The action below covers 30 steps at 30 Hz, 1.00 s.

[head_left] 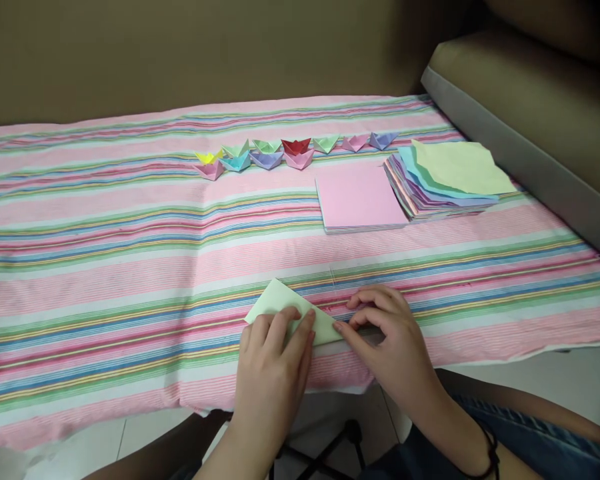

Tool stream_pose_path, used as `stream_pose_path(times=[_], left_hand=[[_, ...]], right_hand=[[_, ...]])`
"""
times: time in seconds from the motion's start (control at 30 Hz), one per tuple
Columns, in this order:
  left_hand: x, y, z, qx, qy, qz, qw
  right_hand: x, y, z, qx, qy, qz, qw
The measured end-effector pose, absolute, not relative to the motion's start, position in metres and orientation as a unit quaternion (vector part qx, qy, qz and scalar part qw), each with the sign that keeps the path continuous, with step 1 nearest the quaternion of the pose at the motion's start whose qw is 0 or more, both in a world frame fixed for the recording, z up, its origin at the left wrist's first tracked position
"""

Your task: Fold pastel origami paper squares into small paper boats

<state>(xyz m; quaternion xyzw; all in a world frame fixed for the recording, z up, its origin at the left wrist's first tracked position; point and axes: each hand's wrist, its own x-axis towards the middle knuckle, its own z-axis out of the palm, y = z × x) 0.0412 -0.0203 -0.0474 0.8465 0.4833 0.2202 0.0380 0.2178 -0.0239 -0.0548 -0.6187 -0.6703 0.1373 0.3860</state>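
Note:
A pale green folded paper point(280, 301) lies near the front edge of the striped cloth. My left hand point(273, 363) rests on it, fingers laid flat and pressing it down. My right hand point(385, 333) sits at the paper's right corner, fingers curled, with the index fingertip pinching or pressing that corner. Part of the paper is hidden under my left fingers.
A pink paper stack point(360, 199) and a fanned multicolour paper stack point(445, 180) lie at the right. Several small folded paper boats point(267, 153) stand in rows at the back. The striped cloth point(105, 253) covers a low table; a sofa cushion point(530, 100) borders the right.

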Motion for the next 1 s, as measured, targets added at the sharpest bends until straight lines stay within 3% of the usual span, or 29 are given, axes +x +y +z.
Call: stream_pose_path(times=[0.77,1.0], left_hand=[[0.046,-0.019,-0.048,0.841,0.494,0.22,0.019],[0.045,-0.018,-0.048,0.845,0.482,0.231,0.012]], right_hand=[[0.218,-0.021,-0.052,-0.621,-0.67,0.148,0.378],[0.233,-0.018,-0.043,-0.593,-0.636,0.261,0.419]])
